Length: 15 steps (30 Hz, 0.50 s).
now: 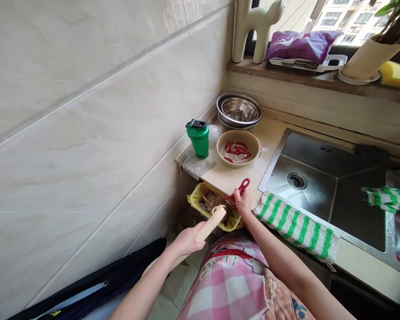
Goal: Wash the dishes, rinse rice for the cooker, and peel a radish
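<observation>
My left hand is wrapped round a long, pale peeled root vegetable, which looks like a yam. Its near end runs back under my left forearm, and a curl of peel hangs at its far tip. In my right hand is a red peeler, its looped handle sticking up past my fingers. The peeler's head is close to the tip of the root; whether they touch I cannot tell. Below both hands stands a bin with a yellow liner, holding brownish peelings.
On the counter are a beige basket of red chillies, steel bowls, a green shaker cup and a grey cloth. A green-striped towel lies along the front edge of the steel sink. A tiled wall rises at left.
</observation>
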### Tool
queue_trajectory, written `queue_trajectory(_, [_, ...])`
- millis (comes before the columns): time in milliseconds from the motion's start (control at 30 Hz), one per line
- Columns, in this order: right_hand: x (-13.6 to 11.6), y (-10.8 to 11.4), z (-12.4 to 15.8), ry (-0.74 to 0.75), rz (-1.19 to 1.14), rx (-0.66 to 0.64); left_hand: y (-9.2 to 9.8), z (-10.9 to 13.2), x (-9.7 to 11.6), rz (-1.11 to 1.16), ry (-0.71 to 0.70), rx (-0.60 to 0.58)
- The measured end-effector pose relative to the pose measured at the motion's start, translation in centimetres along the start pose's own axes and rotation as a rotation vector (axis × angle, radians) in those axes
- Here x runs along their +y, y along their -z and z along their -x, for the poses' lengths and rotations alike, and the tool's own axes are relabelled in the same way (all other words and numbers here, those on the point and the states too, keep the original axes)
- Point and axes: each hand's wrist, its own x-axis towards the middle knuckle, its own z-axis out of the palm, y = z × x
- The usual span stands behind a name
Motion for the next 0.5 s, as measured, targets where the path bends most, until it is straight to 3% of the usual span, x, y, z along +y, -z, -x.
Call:
queue_trajectory(67, [0.0,0.8,-0.9,0.025,0.034,0.039,0.1,0.1,-0.4,0.110,0.020,-0.086])
queue_trajectory(133, [-0.3,1.0,-0.8,0.029,-0.007,-0.014,0.3,0.0,-1.0,0.336,0.066,-0.192])
queue_trajectory(267, [-1.4,0.5,1.4,0.029,-0.106,-0.070,0.7,-0.2,-2.1,0.740,0.084,-0.401])
queue_trajectory(367, [-2.4,-0.3,3.4,-0.027,-0.219,-0.041,0.7,-0.4,-2.2,0.834,0.074,-0.423])
queue_trajectory(500, [-2.8,-1.5,4.4,-0.036,-0.221,-0.180,0.2,-0.7,-1.9,0.832,0.046,-0.421])
